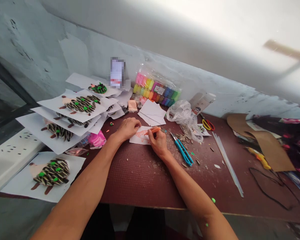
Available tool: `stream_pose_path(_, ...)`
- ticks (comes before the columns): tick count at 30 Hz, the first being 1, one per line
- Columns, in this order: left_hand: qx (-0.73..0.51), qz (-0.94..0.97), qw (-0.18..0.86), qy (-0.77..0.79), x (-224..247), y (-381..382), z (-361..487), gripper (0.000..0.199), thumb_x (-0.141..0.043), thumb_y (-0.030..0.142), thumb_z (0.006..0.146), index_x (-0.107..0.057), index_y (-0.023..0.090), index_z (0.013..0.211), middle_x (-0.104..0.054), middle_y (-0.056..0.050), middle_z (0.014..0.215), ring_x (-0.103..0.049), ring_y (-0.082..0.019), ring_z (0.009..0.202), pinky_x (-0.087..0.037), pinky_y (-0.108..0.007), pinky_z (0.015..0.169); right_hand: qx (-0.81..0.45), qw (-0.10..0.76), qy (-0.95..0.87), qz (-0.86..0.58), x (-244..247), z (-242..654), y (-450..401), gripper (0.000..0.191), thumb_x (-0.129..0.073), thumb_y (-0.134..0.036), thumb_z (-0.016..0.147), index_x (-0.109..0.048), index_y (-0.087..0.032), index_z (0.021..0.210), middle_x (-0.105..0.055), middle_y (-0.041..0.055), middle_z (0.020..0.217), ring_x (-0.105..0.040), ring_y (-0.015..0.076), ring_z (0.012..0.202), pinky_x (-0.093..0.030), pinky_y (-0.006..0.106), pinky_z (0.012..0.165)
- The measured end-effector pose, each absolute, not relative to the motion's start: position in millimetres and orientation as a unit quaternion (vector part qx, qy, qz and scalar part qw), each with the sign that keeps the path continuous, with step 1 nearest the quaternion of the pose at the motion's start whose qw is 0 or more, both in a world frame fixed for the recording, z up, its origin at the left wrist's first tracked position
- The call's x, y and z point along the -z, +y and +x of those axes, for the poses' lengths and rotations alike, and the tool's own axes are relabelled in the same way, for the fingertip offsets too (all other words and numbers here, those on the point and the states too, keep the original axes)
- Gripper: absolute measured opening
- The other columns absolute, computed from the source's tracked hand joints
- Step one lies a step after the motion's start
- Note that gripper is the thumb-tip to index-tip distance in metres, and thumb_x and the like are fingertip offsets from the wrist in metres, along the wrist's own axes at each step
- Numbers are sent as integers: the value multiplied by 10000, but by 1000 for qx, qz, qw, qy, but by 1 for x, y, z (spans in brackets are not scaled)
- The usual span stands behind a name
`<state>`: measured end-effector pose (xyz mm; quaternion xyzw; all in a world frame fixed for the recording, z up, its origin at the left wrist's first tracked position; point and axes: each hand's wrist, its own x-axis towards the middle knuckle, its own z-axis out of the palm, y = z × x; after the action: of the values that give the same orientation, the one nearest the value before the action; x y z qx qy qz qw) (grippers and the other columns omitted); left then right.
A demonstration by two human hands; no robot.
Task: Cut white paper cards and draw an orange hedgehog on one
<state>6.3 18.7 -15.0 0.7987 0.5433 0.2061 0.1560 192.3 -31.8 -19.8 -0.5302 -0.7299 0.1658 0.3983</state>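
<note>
So the right hand (158, 140) has its fingers wrapped around an orange marker (155, 129), tip end down at a small white paper (135, 140) with orange lines drawn on it. That paper lies flat on the dark red table (135, 186), between the two hands. The left hand (129, 128) is at the paper's upper left edge, fingers bent; can't tell if they're pinching it or just resting there. Just right of the right hand there's a blue-handled tool (185, 154) (no clue what kind, honestly) near some striped seeds (183, 137). Blank paper pieces (152, 112) sit behind the drawing, and a stack of seed-covered animal pictures (81, 104) is off to the left.
</note>
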Motion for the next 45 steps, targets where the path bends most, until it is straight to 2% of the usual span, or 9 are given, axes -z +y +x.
stream_pose_path(12,-200,797,156,548,17,20,6,274,-549,141,821,-780,189,960,-745,-79,977,-674,-221,915,-515,-311,849,-141,432,-702,-549,21,195,-31,274,-472,-399,953,-594,-217,788,-696,49,735,-616,175,619,-452,287,641)
stream_pose_path(45,-190,798,150,552,14,18,7,267,-554,137,839,-779,178,978,-748,-82,986,-673,-221,923,-506,-309,842,-117,392,-713,-570,26,198,-28,251,-502,-374,957,-620,-210,807,-712,56,764,-637,180,642,-451,278,659)
